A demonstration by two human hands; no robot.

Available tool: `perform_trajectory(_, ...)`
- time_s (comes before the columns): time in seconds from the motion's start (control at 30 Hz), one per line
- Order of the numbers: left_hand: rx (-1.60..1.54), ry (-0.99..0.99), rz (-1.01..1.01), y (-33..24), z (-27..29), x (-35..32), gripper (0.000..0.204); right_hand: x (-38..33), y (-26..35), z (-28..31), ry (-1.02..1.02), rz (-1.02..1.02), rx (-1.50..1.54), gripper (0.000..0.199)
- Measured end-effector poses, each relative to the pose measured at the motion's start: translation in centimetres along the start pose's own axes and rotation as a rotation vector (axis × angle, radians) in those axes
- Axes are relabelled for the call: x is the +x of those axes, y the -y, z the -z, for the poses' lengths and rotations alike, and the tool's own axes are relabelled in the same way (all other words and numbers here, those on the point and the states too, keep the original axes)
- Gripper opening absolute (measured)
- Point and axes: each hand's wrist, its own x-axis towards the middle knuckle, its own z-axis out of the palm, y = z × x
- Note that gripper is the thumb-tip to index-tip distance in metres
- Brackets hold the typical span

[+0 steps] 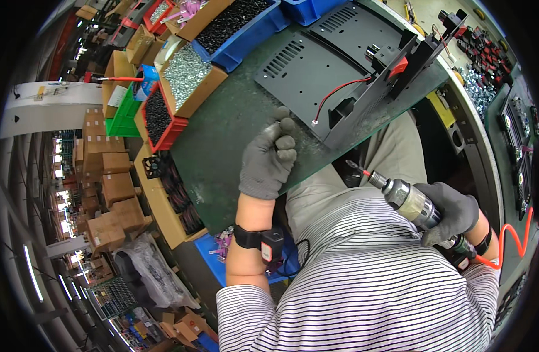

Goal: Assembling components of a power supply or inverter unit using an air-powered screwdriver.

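My right hand point(454, 214), in a grey glove, is wrapped round a pneumatic screwdriver point(411, 204) held over my lap, its bit pointing left toward the table edge. A coiled orange air hose point(507, 240) runs from the tool's rear. My left hand point(268, 157), gloved too, hovers at the near side of the table with its fingers curled; whatever they hold, if anything, is hidden. Just beyond its fingertips lies a black sheet-metal panel point(307, 88) with vent slots and an upright flange. A red-and-black wire point(334, 97) with a small white connector rests on that panel.
On the dark green tabletop point(214, 141), bins line the far left: a blue bin point(240, 50) of black screws, a cardboard box point(187, 76) of silver screws, a red bin point(159, 117). A second black panel point(363, 29) lies behind. Small red-and-black parts point(486, 53) sit at right.
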Motion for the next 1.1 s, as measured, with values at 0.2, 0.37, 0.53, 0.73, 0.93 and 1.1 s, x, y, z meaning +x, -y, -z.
perform_trajectory(0.2,0.099,0.006,-0.091,1.4,-0.6,-2.3,0.029,3.6,2.6,-1.0,0.026,0.042,0.055,0.067)
perform_trajectory(0.37,0.367,-0.110,-0.162,2.9,-2.1,-4.3,0.039,5.0,3.6,-1.9,0.024,-0.009,0.038,0.066)
perform_trajectory(0.53,0.355,-0.088,-0.141,3.8,-3.0,-4.8,0.039,4.9,4.2,-2.7,0.005,0.017,0.049,0.068)
perform_trajectory(0.73,0.642,-0.104,-0.200,4.0,-4.4,-5.3,0.034,3.8,4.3,-2.1,0.035,-0.047,-0.076,0.071)
perform_trajectory(0.93,0.846,-0.033,-0.233,2.8,-5.0,-6.4,0.036,3.2,3.9,-2.2,0.128,-0.012,0.309,0.067)
perform_trajectory(1.1,0.812,0.140,-0.326,2.9,-5.3,-6.7,0.039,3.6,3.2,-3.0,0.139,0.317,0.190,0.069)
